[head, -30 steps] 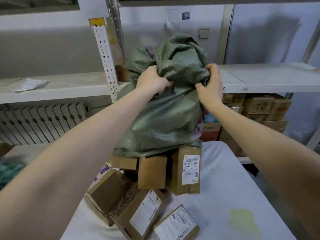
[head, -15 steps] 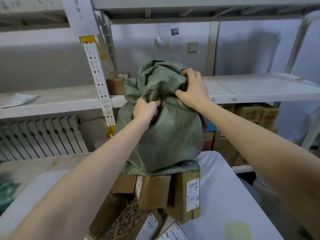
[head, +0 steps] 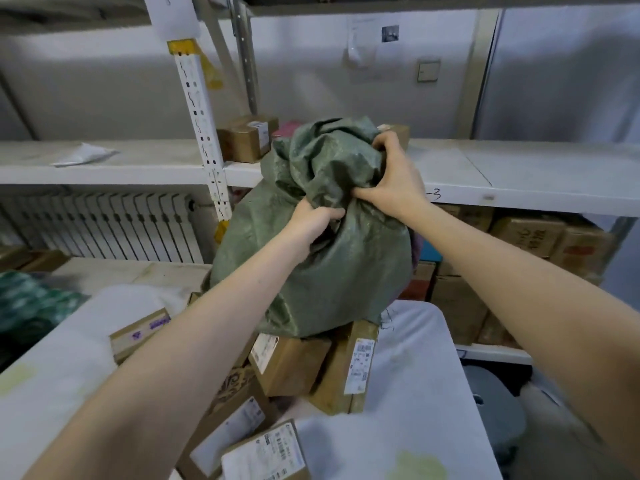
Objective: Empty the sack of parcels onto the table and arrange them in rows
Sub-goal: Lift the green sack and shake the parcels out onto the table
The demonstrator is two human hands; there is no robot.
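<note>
Sack (head: 322,271) of green woven cloth stands mouth-down on the far part of the table (head: 415,375), its lower edge resting on the heap of parcels (head: 291,365) under it. My left hand (head: 313,223) is clenched on a fistful of bunched cloth near the top. My right hand (head: 391,181) grips the gathered cloth just above and to the right, so both hands hold the sack by its closed end. I judge the emptying to be partly done. Several brown parcels lie out on the table: a tall box (head: 349,368) on its end beneath the sack's rim, a left box (head: 138,332) apart from the heap, and labelled boxes (head: 266,452) near my left forearm. The sack bulges round and full, so I take it more are inside, though I cannot see in. What is left, as I read it, is to lift the sack clear so the rest drop out, put it aside, and do all the arranging. Nothing lies in a row yet, and the parcels are tumbled at all angles.
</note>
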